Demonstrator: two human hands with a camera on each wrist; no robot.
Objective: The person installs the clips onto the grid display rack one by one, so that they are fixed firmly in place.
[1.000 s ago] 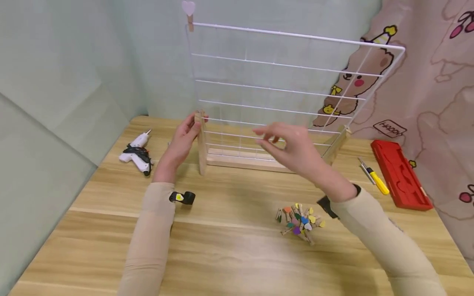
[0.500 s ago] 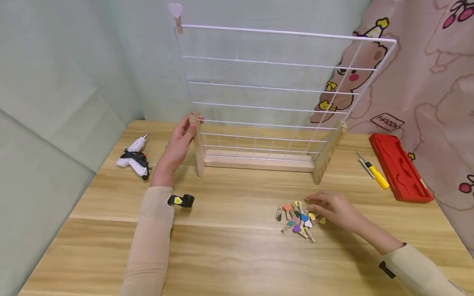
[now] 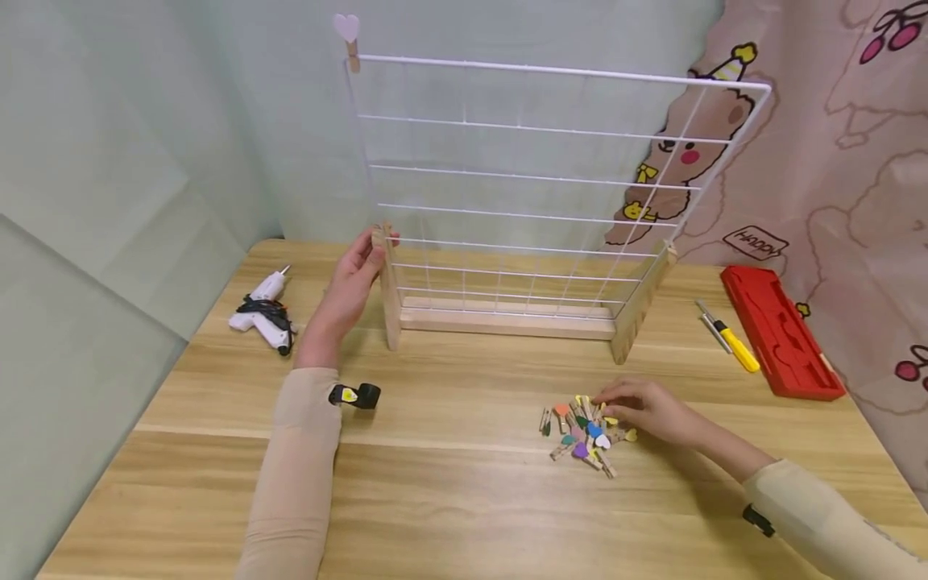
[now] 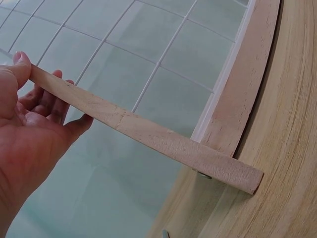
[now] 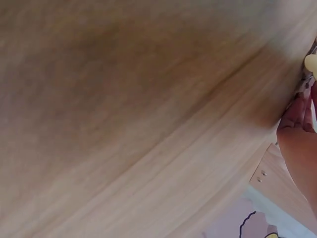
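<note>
My left hand (image 3: 353, 278) grips the upper end of the wooden side post (image 4: 124, 121) of a stand, thumb on one face and fingers behind. The stand holds up a white wire grid (image 3: 518, 126). A pink heart clothespin (image 3: 347, 31) is clipped at the grid's top left corner. My right hand (image 3: 656, 411) reaches into a pile of small wooden clothespins (image 3: 580, 449) with coloured hearts. Its thumb and fingertips are bent close together at the pile's right side; I cannot tell whether they pinch a clothespin. In the right wrist view, the fingers are beside a pale yellow heart (image 5: 311, 63).
A white glue gun (image 3: 264, 310) with its black cord wound round it lies on the left of the wooden table (image 3: 435, 499). To the right are a yellow-handled screwdriver (image 3: 738, 346) and an open red case (image 3: 783, 334). Curtains hang behind the table.
My right hand has come down from in front of the grid to the clothespin pile, then slightly left into it. My left hand keeps its grip on the post.
</note>
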